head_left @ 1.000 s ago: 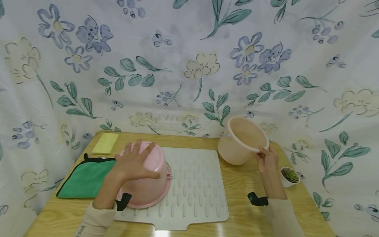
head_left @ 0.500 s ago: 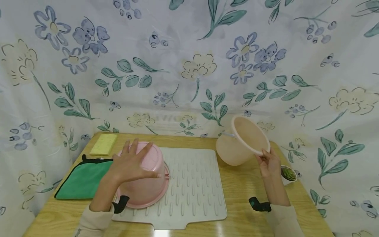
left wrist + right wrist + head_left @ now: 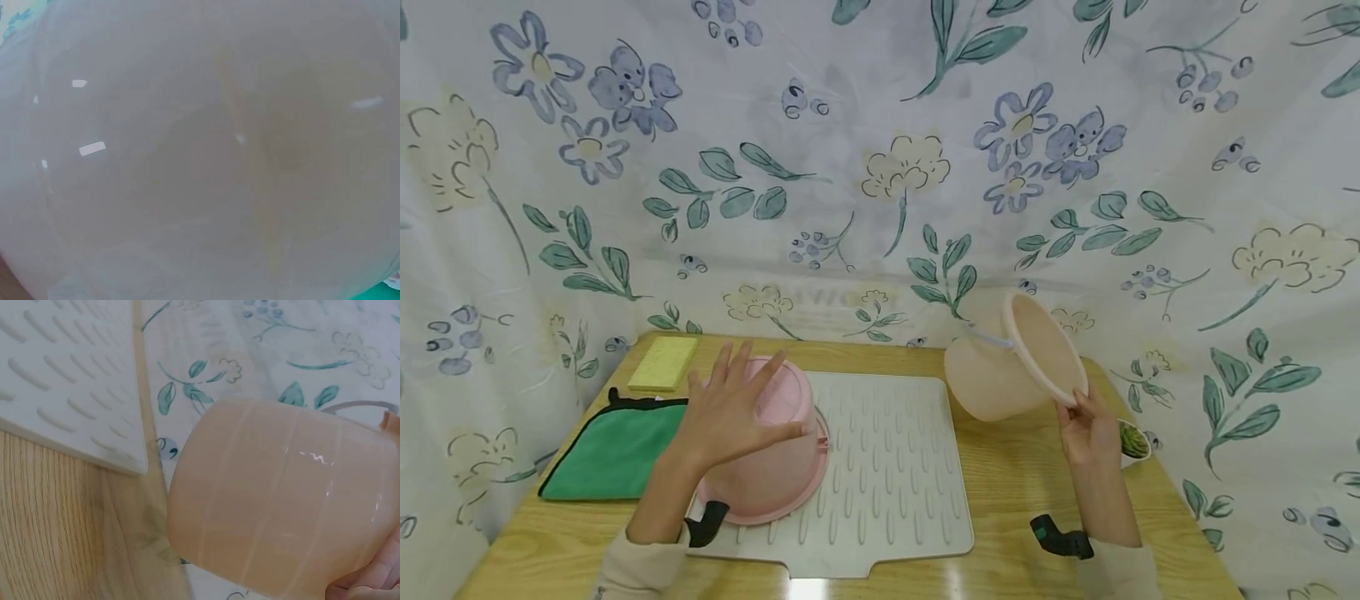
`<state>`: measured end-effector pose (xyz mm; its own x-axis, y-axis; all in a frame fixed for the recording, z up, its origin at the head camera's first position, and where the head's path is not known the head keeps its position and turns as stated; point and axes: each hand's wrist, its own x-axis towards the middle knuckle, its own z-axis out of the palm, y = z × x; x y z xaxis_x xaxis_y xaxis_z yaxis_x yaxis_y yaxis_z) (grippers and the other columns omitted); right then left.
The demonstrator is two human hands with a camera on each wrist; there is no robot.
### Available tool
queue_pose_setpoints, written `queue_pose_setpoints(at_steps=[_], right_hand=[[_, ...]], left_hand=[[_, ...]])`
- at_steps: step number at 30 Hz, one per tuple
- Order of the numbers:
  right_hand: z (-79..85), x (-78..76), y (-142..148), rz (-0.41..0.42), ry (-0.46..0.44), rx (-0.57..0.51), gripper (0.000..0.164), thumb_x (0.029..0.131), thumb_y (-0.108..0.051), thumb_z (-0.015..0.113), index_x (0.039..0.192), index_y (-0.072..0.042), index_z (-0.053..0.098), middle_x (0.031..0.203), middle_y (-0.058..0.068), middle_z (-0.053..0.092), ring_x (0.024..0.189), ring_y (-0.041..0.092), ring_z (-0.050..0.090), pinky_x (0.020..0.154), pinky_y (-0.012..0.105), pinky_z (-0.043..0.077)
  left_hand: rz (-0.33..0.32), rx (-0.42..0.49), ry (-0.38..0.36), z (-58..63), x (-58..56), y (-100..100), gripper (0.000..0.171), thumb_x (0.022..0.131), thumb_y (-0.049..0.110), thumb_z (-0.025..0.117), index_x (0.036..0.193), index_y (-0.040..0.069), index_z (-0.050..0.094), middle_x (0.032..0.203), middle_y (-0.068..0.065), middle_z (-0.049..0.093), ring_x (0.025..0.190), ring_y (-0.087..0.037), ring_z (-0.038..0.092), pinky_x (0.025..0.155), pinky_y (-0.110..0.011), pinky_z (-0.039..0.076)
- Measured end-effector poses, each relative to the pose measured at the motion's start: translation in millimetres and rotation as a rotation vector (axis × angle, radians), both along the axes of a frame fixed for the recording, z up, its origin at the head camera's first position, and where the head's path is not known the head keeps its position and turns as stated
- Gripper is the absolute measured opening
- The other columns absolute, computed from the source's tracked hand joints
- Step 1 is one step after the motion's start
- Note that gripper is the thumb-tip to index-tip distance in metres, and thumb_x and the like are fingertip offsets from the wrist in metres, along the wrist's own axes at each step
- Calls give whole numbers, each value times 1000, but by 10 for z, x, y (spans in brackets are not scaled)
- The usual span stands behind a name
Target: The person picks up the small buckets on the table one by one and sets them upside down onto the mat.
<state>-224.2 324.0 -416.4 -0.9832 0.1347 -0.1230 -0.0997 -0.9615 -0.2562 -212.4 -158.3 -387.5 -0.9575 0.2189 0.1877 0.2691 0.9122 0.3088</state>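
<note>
Left hand (image 3: 722, 421) spread wide over the pink bucket (image 3: 771, 477), already upturned on the drainboard (image 3: 895, 467). Right hand (image 3: 1088, 433) grips the tilted peach bucket (image 3: 992, 375), off the drainboard.

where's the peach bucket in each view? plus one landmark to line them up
Head: peach bucket right of centre, tilted, rim gripped by the right hand.
Left wrist: not seen; a pale curved surface fills most of the picture.
Right wrist: peach bucket from centre to the right edge.
Shared by head and right wrist only: white ridged tray, left of the bucket in both.
</note>
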Motion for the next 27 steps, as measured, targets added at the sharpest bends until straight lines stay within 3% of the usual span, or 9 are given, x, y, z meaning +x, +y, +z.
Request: queue_pose_setpoints(at_steps=[3,7,13,18,27], right_hand=[[-13,40,-7,0,4,-35,29,98,13,43,121,4,58,100,18,60,75,27,61,64,38,59],[-28,78,-13,2,-25,-90,15,98,12,44,105,10,58,93,20,59,71,29,61,60,40,59],[-68,139,-14,41,-41,-154,19,100,8,43,105,13,61,99,21,59,81,33,63,70,38,61],[-105,196,-9,67,-32,-174,18,101,6,43,100,13,60,95,22,58,78,36,62,69,38,61],[-166,282,-33,133,62,-206,19,102,5,39,101,14,55,98,26,57,83,39,62,72,38,61]], left_hand=[[4,23,32,3,0,20,109,71,83,61,158,26,29,164,-22,11,151,-45,1,104,-82,4],[6,44,65,-3,3,35,108,70,82,63,157,29,28,164,-20,13,151,-44,4,104,-82,5],[-8,99,102,-34,10,28,106,71,78,68,158,33,26,164,-19,16,151,-44,6,104,-82,6],[-9,144,127,-54,20,39,103,72,74,70,157,35,27,164,-17,17,152,-42,7,105,-81,7],[-13,181,148,-26,54,94,102,74,71,71,158,36,25,163,-15,19,152,-40,10,107,-79,8]])
